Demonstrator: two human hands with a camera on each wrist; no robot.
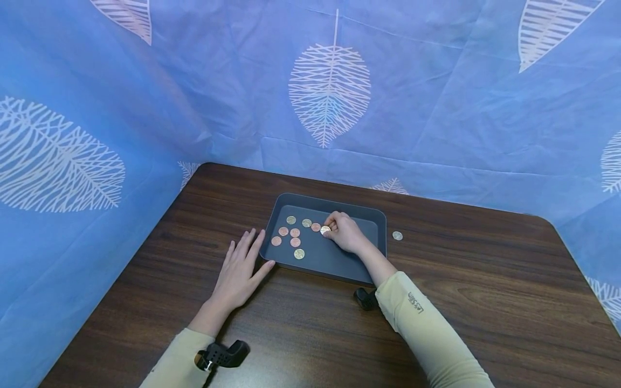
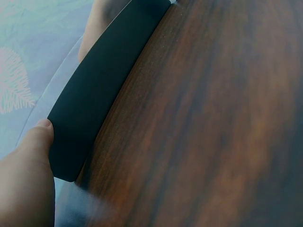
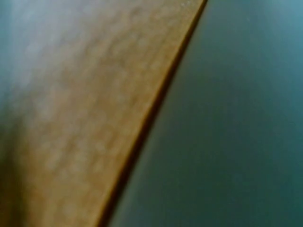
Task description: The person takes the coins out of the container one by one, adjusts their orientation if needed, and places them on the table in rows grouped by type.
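In the head view, a dark grey tray (image 1: pixel 339 263) lies on the wooden table. Several copper-coloured coins (image 1: pixel 295 242) and gold-coloured coins (image 1: pixel 299 254) are spread over its left half. My right hand (image 1: pixel 345 233) reaches into the tray and pinches a shiny coin (image 1: pixel 325 229) between thumb and fingers, close beside a copper one. With fingers straight and spread, my left hand (image 1: pixel 237 272) rests at the tray's left side. The left wrist view has its thumb (image 2: pixel 40 135) against the corner of the tray wall (image 2: pixel 94 85). The right wrist view is too blurred to show the fingers or coin.
One silver-coloured coin (image 1: pixel 397 235) lies on the table just right of the tray. The brown table (image 1: pixel 485 258) extends widely to the right. Behind it hangs a blue cloth (image 1: pixel 412 97) with white leaf prints. Each wrist wears a black camera (image 1: pixel 223 354).
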